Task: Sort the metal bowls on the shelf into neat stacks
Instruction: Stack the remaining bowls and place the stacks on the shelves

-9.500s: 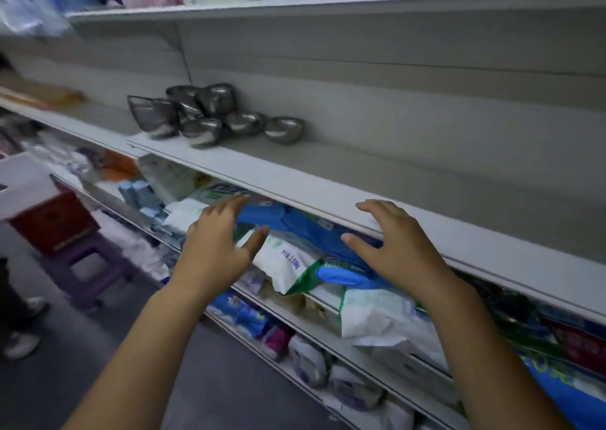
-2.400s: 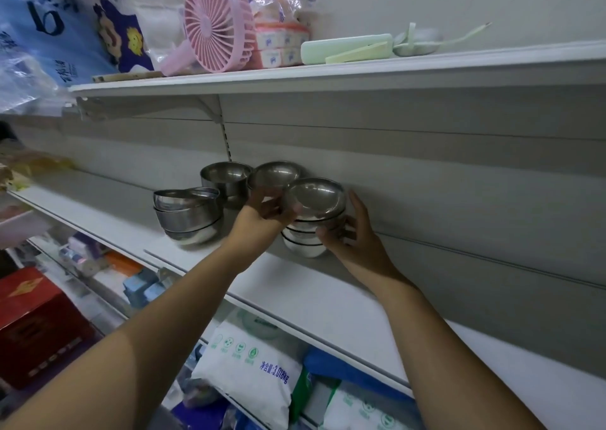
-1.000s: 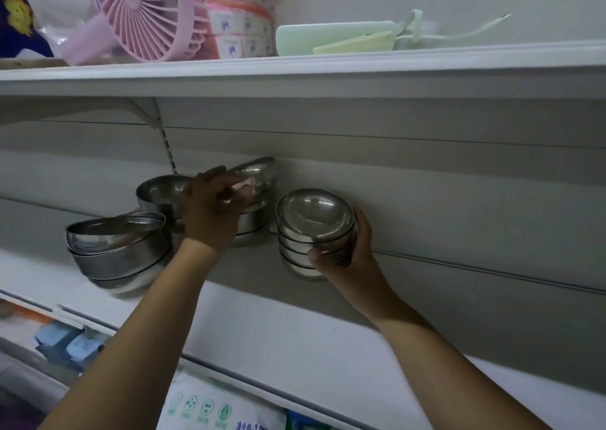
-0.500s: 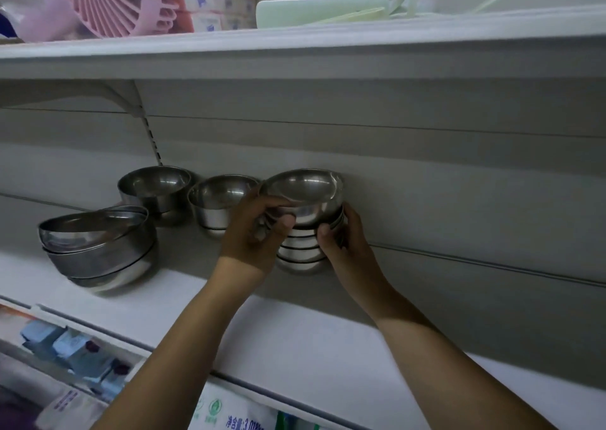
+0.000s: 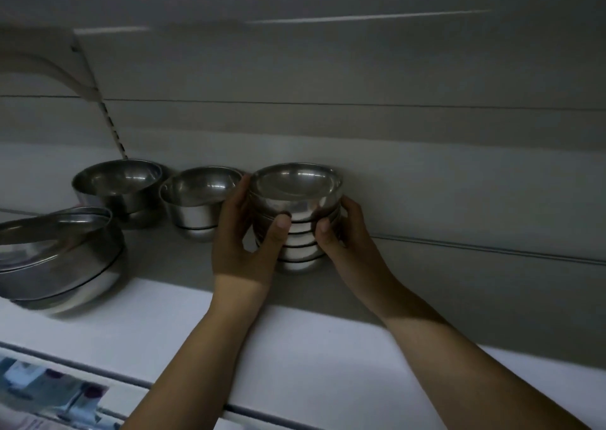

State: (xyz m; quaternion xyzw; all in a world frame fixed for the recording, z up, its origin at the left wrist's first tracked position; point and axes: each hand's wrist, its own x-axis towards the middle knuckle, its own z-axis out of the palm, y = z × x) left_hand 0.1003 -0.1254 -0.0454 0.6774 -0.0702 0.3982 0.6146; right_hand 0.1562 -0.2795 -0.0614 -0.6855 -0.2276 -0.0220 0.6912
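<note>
wide stack of broad steel bowls (image 5: 55, 259): far left, near the front lip, top bowl tilted; same as a second ago, I haven't touched it.
deep steel bowl (image 5: 118, 183): back left, resting on another bowl; also unmoved.
middle stack of small steel bowls (image 5: 196, 203): lower than a second ago, when my left hand was lifting a bowl off it.
left hand (image 5: 242, 242): now curled round the left side of the tall stack, thumb across the front.
tall stack of small steel bowls (image 5: 295, 206): stands at the back of the white shelf (image 5: 328, 347), at or very close to the grey back panel (image 5: 442, 183). It's one bowl taller now, with the lifted bowl seated on top.
right hand (image 5: 347, 233): gripping the stack's right side, as it was half a second ago.
meaning: I reckon I'm squaring the stack up, and the middle stack's bowls go on next.
room: tight on the left, where the middle stack sits just beside my knuckles. No bowls stand to the right in view, and the front edge is well apart.
</note>
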